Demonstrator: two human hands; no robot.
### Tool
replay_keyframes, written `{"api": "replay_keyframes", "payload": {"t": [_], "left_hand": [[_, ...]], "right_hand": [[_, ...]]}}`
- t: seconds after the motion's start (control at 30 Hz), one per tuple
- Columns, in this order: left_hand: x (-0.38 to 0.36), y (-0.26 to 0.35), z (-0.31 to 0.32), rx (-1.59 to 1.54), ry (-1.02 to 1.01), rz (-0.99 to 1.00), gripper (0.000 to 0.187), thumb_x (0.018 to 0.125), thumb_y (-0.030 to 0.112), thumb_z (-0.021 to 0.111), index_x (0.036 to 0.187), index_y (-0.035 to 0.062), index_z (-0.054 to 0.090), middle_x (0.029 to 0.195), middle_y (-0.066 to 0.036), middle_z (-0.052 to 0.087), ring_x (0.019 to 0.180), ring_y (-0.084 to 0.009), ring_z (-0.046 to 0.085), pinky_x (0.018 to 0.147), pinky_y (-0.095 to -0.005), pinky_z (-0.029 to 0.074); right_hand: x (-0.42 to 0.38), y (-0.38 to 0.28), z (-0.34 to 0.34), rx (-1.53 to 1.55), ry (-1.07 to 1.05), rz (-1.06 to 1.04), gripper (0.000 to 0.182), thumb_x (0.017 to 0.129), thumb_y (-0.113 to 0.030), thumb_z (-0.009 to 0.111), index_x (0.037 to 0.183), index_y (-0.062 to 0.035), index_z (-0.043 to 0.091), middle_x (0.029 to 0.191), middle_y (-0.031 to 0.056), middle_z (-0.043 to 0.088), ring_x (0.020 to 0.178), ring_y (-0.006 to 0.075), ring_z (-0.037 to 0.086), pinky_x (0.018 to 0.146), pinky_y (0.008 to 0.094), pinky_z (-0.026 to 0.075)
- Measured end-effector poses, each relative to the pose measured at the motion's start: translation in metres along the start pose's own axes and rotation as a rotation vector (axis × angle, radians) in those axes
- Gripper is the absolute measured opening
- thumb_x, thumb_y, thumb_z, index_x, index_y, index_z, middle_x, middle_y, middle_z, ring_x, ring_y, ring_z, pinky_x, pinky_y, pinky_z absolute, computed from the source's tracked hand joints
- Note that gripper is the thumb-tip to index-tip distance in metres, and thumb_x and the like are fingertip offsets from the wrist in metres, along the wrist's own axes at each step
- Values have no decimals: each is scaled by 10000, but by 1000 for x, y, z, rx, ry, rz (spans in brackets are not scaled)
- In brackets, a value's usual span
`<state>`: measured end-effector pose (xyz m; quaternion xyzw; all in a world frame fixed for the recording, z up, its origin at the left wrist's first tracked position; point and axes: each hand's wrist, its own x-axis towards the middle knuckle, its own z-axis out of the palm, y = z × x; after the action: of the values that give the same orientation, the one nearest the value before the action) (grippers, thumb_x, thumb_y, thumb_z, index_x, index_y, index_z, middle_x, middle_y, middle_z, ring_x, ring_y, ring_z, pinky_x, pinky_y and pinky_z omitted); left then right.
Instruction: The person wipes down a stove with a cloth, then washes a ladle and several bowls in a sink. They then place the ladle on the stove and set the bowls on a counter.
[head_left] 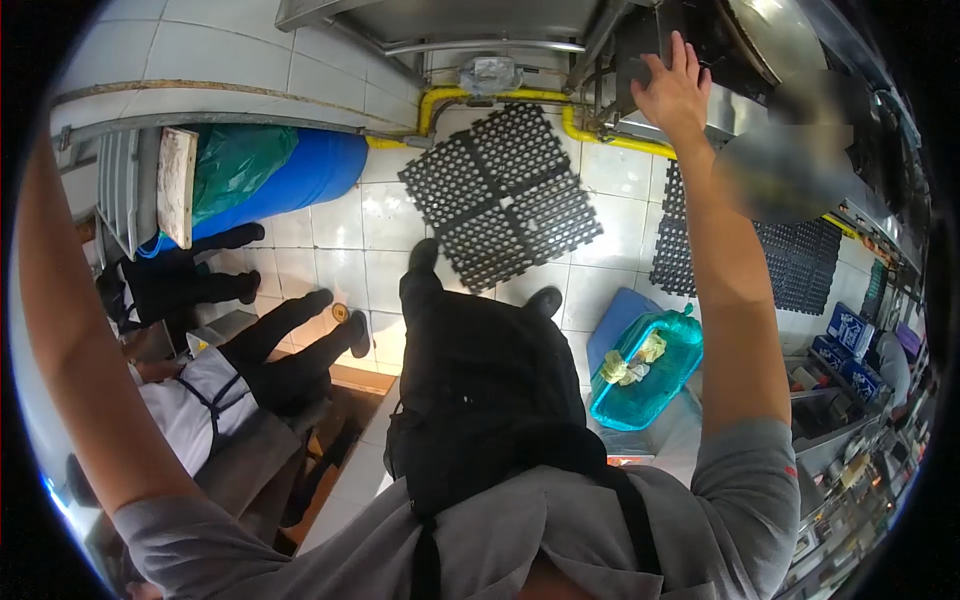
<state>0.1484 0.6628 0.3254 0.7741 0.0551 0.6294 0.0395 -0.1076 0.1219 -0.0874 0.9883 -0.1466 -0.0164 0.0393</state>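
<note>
My right hand (675,95) is stretched forward with its fingers apart and nothing in them. It hovers over the edge of a dark metal cooking range (648,45), just left of a big round pan (752,38) whose rim curves along the top right. My left arm reaches up along the left side of the view, and its hand lies outside the picture. I wear a black apron (490,370) over a grey shirt.
Black rubber mats (505,195) lie on the white tiled floor, with yellow pipes (440,100) behind. A teal-lined bin (655,375) holding waste stands right of my legs. A blue barrel (315,180) is at left. Other people in aprons stand lower left; one person is blurred at right.
</note>
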Motion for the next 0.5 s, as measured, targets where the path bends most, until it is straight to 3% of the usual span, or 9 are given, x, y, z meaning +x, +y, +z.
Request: {"api": "replay_keyframes", "payload": {"t": [0.17, 0.27, 0.43, 0.5], "left_hand": [[7, -13, 9, -20, -16, -31, 947, 948, 304, 548, 1447, -124, -134, 1473, -455, 32, 1397, -529, 172, 1153, -526, 226], [8, -25, 18, 31, -136, -20, 940, 952, 302, 541, 1447, -123, -135, 1480, -447, 35, 1383, -533, 207, 1137, -525, 267], [1, -21, 19, -37, 59, 30, 915, 961, 306, 522, 1449, -132, -116, 1482, -445, 23, 1385, -527, 210, 1130, -528, 284], [2, -24, 24, -65, 37, 56, 910, 961, 316, 523, 1453, -133, -96, 1493, -428, 9, 1398, -515, 183, 1144, -521, 261]], "right_hand": [[-4, -8, -6, -2, 42, 1, 494, 846, -400, 635, 1318, -281, 554, 1601, 46, 155, 1463, 261, 177, 1151, 544, 191], [-5, -7, -6, -31, 33, 3, 494, 844, -399, 637, 1318, -291, 550, 1602, 44, 150, 1463, 260, 176, 1151, 541, 195], [2, -4, 11, -36, 79, 4, 486, 830, -408, 649, 1297, -305, 565, 1598, 38, 173, 1455, 261, 202, 1148, 535, 210], [5, -3, 17, -49, 120, -14, 484, 830, -409, 651, 1296, -314, 565, 1594, 34, 189, 1450, 263, 215, 1146, 533, 217]]}}
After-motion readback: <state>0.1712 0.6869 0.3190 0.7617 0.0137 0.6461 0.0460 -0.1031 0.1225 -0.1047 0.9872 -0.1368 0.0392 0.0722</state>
